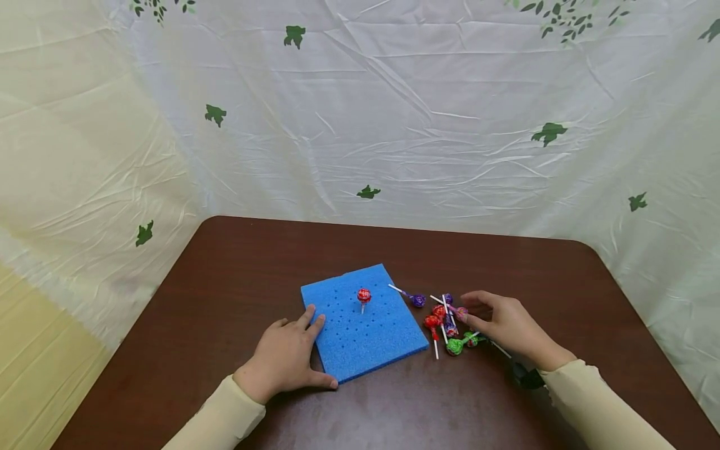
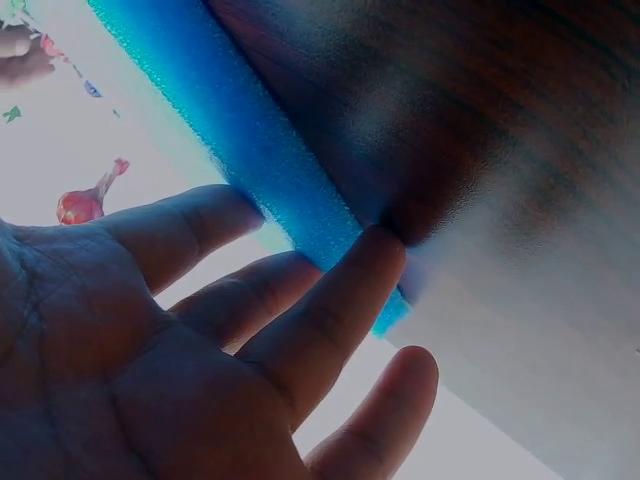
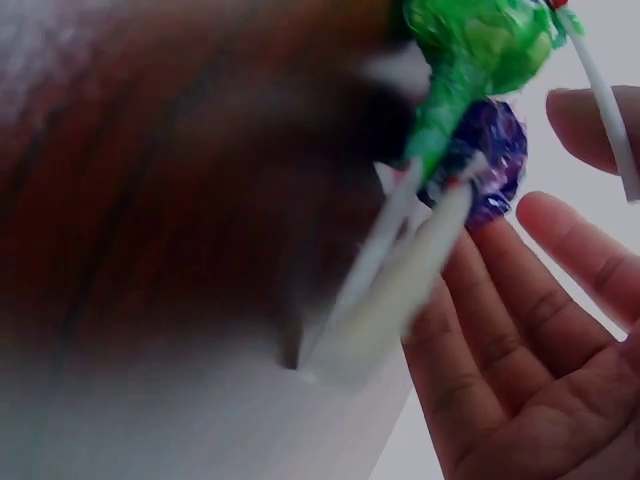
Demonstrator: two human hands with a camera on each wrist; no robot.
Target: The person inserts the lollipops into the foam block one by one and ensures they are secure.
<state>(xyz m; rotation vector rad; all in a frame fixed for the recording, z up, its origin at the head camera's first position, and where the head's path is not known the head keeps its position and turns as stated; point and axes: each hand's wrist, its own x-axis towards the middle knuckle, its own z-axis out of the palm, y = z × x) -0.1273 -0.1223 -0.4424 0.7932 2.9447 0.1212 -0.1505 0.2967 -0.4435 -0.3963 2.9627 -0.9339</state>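
Note:
My left hand (image 1: 287,359) lies with spread fingers at the left edge of a blue foam board (image 1: 374,344) dotted with small holes. In the left wrist view its fingertips touch the board's side. A red lollipop (image 1: 364,295) stands upright in the board, stick down. Over a loose pile to the right, my right hand (image 1: 509,325) has thumb and fingers parted beside a pink lollipop (image 1: 461,313). The right wrist view shows these fingers extended, near a green lollipop (image 3: 485,45) and a purple lollipop (image 3: 500,150); no grip is visible.
Around the pile lie red lollipops (image 1: 432,322) and more green ones. A lone purple lollipop (image 1: 417,300) has its stick over the board's right edge. The brown table (image 1: 253,262) ends at a white leaf-patterned curtain (image 1: 450,156). A dark object (image 1: 527,377) sits under the right wrist.

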